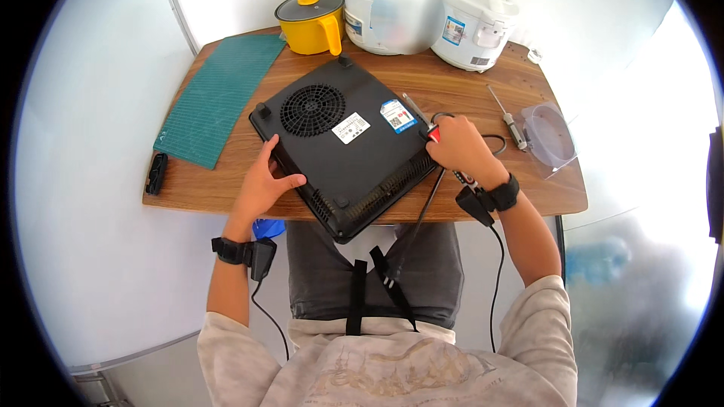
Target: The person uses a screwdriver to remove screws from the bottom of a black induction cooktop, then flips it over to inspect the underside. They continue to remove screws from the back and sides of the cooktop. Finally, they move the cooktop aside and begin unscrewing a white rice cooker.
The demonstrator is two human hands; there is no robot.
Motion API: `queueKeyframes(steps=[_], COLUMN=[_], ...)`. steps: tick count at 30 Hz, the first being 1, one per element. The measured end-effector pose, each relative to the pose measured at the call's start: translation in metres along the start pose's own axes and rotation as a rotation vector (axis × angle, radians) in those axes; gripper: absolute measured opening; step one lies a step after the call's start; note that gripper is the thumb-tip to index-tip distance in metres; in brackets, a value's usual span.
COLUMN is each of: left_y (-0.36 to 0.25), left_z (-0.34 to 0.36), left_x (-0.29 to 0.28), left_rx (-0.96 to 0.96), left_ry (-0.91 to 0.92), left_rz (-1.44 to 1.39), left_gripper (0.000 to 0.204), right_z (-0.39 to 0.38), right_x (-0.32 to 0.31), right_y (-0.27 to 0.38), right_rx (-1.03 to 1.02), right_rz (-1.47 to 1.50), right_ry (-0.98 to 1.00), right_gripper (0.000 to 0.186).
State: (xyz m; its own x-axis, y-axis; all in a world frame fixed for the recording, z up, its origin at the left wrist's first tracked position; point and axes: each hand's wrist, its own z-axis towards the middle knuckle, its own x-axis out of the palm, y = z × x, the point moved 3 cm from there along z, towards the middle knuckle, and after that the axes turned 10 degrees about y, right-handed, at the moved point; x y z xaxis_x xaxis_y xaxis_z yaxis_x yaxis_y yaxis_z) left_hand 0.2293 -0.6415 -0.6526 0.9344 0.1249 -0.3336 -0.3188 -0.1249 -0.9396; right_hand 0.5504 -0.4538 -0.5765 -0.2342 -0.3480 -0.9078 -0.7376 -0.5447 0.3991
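A black induction cooker lies upside down across the table's front edge, its round fan grille and vent slots facing up. At its left edge, my left hand grips the side, thumb on the underside and fingers spread along the rim. My right hand is closed around a red-handled tool beside the cooker's right edge. A metal shaft seems to point away from that hand; its exact kind is mostly covered by my fingers. A black power cord runs by my right hand and hangs over the table edge.
Behind stand a yellow pot with a glass lid and two white rice cookers. A green cutting mat and a small black object lie left. On the right are a screwdriver and a clear plastic container.
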Motion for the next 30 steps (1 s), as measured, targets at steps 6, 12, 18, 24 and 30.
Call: queueKeyframes(steps=[6, 12, 18, 24, 30], left_y=[-0.003, -0.003, 0.018, 0.004, -0.008], left_z=[0.031, 0.059, 0.082, 0.091, 0.086], left_x=[-0.008, -0.012, -0.014, -0.021, -0.002], left_rx=[0.029, -0.016, 0.050, 0.069, 0.015], left_ry=[0.154, 0.049, 0.046, 0.107, 0.071], left_rz=[0.030, 0.069, 0.171, 0.177, 0.167], left_gripper=[0.113, 0.086, 0.050, 0.045, 0.046], right_z=[-0.028, -0.033, -0.032, -0.031, -0.034], right_x=[0.011, 0.009, 0.013, 0.027, 0.026], right_y=[-0.007, -0.019, -0.026, -0.028, -0.037], right_rx=[-0.035, -0.094, -0.056, -0.058, -0.271], right_rz=[-0.054, 0.011, 0.203, 0.301, 0.179], right_ry=[-0.016, -0.022, 0.125, 0.271, 0.087], right_gripper=[0.023, 0.026, 0.029, 0.022, 0.025])
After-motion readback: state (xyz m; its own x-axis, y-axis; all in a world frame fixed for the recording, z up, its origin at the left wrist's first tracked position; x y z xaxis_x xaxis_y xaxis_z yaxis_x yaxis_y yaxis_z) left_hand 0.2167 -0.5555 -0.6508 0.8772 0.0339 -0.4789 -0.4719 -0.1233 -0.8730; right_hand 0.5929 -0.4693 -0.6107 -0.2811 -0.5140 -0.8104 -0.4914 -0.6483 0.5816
